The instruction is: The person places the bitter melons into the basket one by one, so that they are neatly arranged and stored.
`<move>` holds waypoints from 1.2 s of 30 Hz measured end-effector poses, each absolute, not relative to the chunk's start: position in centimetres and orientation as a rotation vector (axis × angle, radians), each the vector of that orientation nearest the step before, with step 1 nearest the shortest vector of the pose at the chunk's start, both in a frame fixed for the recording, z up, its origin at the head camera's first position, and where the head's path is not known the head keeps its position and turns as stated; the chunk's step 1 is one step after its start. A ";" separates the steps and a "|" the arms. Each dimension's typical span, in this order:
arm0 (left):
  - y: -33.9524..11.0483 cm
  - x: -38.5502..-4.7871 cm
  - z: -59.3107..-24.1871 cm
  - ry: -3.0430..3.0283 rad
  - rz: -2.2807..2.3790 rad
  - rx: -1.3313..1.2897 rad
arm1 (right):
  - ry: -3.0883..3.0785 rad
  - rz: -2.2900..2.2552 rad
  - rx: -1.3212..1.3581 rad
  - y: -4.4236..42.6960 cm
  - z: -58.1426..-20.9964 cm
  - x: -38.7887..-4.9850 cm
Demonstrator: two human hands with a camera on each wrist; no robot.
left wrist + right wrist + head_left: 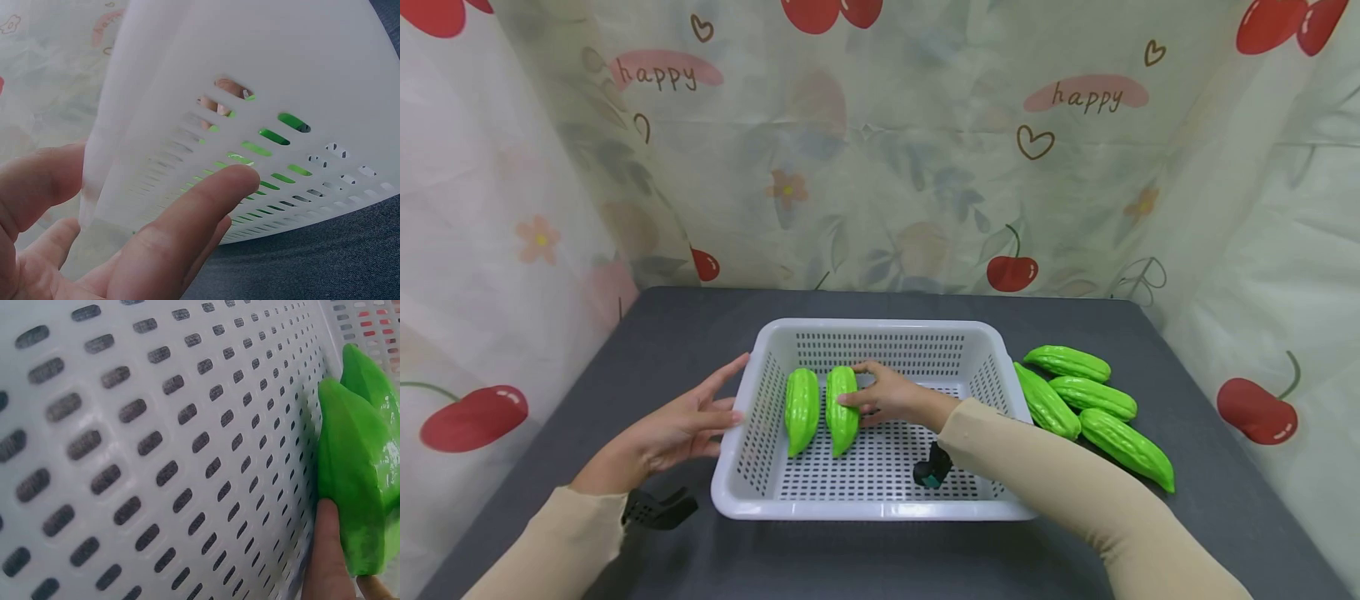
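Inside a white perforated plastic basket [880, 510], two green bitter melons lie side by side, roughly upright in the head view. My right hand [891, 396] grips the right-hand bitter melon [842, 412], thumb and fingers on its two sides. In the right wrist view, a finger presses against this bitter melon [356, 475] low in the basket. Just left of it rests the other bitter melon [802, 410], untouched. My left hand [681, 425] is at the basket's left wall, fingers fairly straight and spread. In the left wrist view, fingertips [240, 181] lie by the outer wall.
Several more bitter melons [1093, 396] lie piled on the dark table [880, 567] against the basket's right side. A patterned curtain [880, 167] hangs behind and along both sides. Dark wrist cameras [658, 508] are strapped to both wrists.
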State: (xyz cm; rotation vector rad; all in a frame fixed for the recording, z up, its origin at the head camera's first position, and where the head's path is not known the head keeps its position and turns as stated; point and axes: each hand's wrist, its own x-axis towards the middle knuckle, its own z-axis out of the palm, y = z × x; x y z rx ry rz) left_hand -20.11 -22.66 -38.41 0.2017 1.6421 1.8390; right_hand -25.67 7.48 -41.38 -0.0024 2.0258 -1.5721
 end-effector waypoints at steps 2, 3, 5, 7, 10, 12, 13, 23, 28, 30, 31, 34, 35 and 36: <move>-22.7 -20.1 -38.4 1.640 1.838 0.201 | 2.013 -1.577 0.003 7.4 -41.5 -25.7; -22.7 -20.1 -38.4 1.640 1.837 0.201 | 2.004 -1.580 0.005 7.4 -41.5 -25.7; -22.7 -20.1 -38.4 1.640 1.837 0.202 | 1.997 -1.580 0.004 7.4 -41.6 -25.8; -22.7 -20.0 -38.3 1.642 1.835 0.204 | 1.987 -1.586 0.001 7.3 -41.7 -25.8; -22.7 -20.1 -38.3 1.645 1.833 0.210 | 1.967 -1.600 0.004 7.3 -41.8 -25.9; -22.7 -20.1 -38.4 1.642 1.833 0.212 | 1.968 -1.601 0.004 7.3 -41.9 -25.9; -22.7 -20.1 -38.3 1.640 1.834 0.212 | 1.969 -1.600 0.007 7.3 -41.9 -25.9; -22.7 -20.1 -38.3 1.641 1.834 0.211 | 1.972 -1.592 0.006 7.3 -41.9 -25.9; -22.7 -20.0 -38.4 1.634 1.839 0.206 | 1.952 -1.598 0.009 7.3 -41.7 -25.8; -22.7 -20.0 -38.4 1.630 1.840 0.207 | 1.952 -1.595 0.005 7.3 -41.7 -25.7; -22.7 -20.0 -38.4 1.628 1.840 0.208 | 1.953 -1.592 -0.001 7.3 -41.7 -25.7; -22.7 -20.0 -38.3 1.628 1.841 0.208 | 1.954 -1.589 -0.017 7.3 -41.7 -25.7; -22.6 -20.0 -38.3 1.629 1.841 0.207 | 1.957 -1.588 -0.020 7.3 -41.7 -25.7; -22.6 -20.0 -38.3 1.630 1.841 0.207 | 1.959 -1.589 -0.022 7.3 -41.7 -25.7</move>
